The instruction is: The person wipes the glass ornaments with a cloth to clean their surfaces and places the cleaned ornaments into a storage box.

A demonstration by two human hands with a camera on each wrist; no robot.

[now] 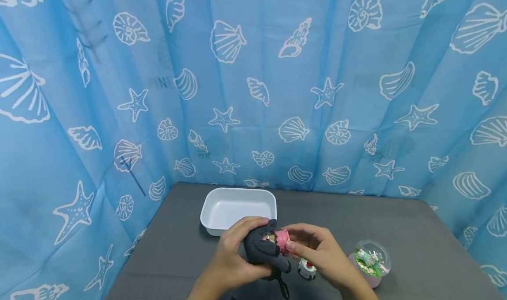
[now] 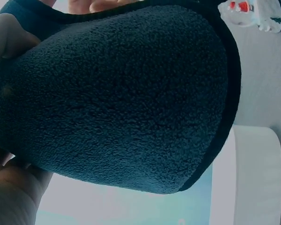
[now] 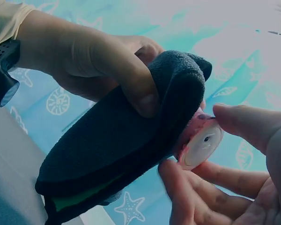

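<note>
My left hand (image 1: 233, 260) grips a dark grey fuzzy cloth (image 1: 253, 249) with black edging and a hanging loop. Folded partly inside that cloth is a small pink-based ornament (image 1: 282, 239), its upper part mostly hidden. From the right, my right hand (image 1: 317, 249) pinches the ornament's base between thumb and fingers. In the right wrist view, the round white underside (image 3: 203, 145) of the base faces out, with a small dark spot on it. The cloth (image 2: 117, 93) fills most of the left wrist view.
A white rectangular tub (image 1: 203, 218) stands behind the left hand. Just below the right hand is a small white-and-red ornament (image 1: 306, 271). Farther right stands a snow globe (image 1: 370, 262) with a pink base. A blue shell-patterned curtain (image 1: 269, 93) hangs behind the grey table (image 1: 166, 243).
</note>
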